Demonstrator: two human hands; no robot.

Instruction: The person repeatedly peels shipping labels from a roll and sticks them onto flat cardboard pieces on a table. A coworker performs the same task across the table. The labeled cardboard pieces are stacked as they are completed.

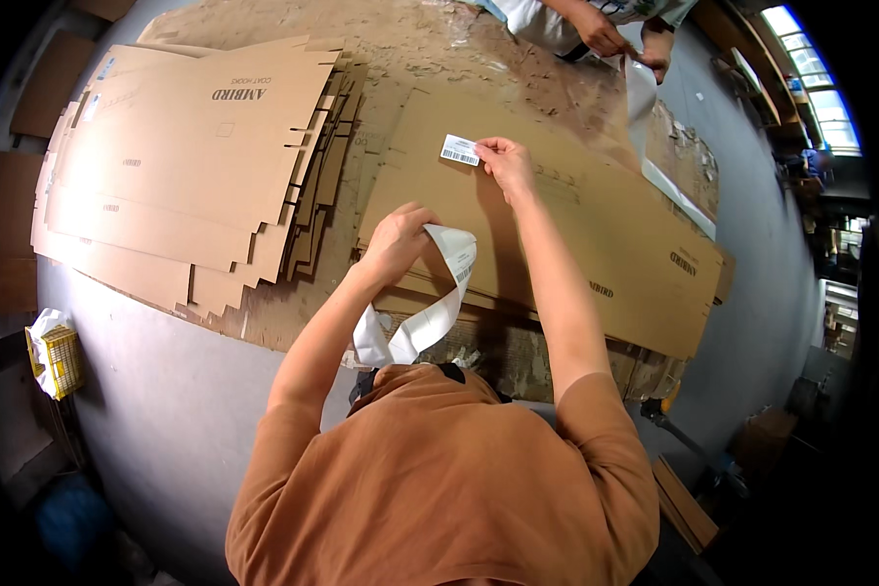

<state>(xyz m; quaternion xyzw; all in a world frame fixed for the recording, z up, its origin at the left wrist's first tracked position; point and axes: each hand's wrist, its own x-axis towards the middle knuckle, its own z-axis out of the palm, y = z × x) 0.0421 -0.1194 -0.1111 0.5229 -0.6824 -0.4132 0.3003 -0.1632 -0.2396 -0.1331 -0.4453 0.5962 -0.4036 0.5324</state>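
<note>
Between the thumb and fingers of my right hand (506,168) is a white barcode label (459,150), held by its right edge over a flat cardboard sheet (576,225). I cannot tell whether the label touches the cardboard. Nearer to me, my left hand (398,239) is closed on a strip of white labels (439,311). The strip hangs from my fingers in a loop, and a printed barcode shows on its upper part. The sheet under my right hand lies on top of other flat cardboard, with dark print along its near right side.
A tall stack of flat cardboard boxes (195,146) with notched edges lies on the left of the worn wooden table (400,49). Across the table, a co-worker's hands (620,39) hold a long white strip (645,117). A yellow basket (61,361) stands at far left.
</note>
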